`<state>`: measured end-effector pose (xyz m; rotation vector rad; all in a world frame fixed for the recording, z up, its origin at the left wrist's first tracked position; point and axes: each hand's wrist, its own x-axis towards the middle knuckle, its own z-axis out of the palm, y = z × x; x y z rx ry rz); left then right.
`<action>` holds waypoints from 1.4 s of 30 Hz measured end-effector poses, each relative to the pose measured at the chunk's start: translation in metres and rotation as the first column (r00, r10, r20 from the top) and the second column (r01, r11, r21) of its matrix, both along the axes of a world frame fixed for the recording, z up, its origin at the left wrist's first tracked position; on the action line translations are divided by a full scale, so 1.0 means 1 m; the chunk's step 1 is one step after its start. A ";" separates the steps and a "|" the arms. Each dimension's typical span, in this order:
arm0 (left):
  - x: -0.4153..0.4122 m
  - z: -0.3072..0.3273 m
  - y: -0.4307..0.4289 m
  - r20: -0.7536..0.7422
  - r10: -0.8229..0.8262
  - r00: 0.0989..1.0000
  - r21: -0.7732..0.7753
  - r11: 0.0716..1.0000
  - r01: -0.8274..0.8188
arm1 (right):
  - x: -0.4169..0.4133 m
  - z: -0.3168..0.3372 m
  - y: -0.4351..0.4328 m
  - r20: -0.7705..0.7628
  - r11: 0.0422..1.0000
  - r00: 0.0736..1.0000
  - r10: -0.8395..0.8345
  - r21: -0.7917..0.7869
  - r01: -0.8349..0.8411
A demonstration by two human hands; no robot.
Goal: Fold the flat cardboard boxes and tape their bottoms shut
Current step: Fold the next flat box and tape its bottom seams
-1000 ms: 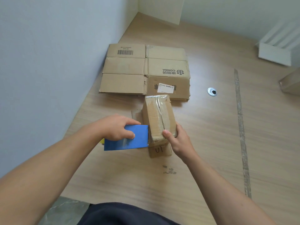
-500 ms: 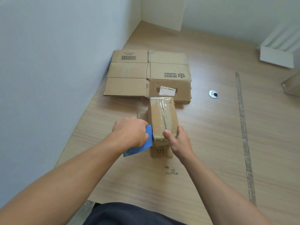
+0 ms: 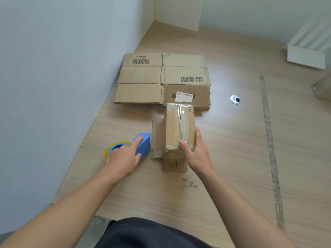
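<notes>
A small taped cardboard box [image 3: 176,129] stands on the wooden floor with its taped seam facing up and its open flaps [image 3: 173,164] spread on the floor beneath it. My right hand [image 3: 197,154] grips the box's near end, thumb on top and fingers along the right side. Left of the box, a blue tape dispenser [image 3: 144,144] with a yellowish roll lies on the floor. My left hand [image 3: 121,158] rests on the dispenser, its index finger stretched straight along the top. A stack of flat cardboard boxes [image 3: 143,81] lies just beyond.
A white wall [image 3: 62,86] runs close along the left. A strip of clear tape [image 3: 268,131] is stuck to the floor on the right, and a small metal disc [image 3: 235,99] sits near it. A white object [image 3: 304,56] and another box's edge [image 3: 322,86] are at far right.
My left hand carried the blue dispenser away from the box's near end, down and to the left, and laid it on the floor. My right hand kept its hold on the box.
</notes>
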<state>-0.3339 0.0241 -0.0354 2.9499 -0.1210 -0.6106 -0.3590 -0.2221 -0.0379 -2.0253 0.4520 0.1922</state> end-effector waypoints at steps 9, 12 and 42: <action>-0.018 -0.037 0.021 0.080 -0.011 0.997 -0.013 1.000 0.012 | -0.014 0.002 -0.008 0.135 0.985 0.982 0.133 -0.129 -0.116; -0.020 -0.042 0.025 0.076 -0.033 0.997 -0.041 0.998 0.036 | -0.015 -0.001 -0.020 0.226 0.947 0.936 0.270 -0.240 -0.215; 0.040 -0.013 -0.040 0.705 -0.519 0.483 -0.105 0.597 0.795 | 0.006 -0.045 -0.047 0.410 0.762 0.676 0.612 -0.535 -0.364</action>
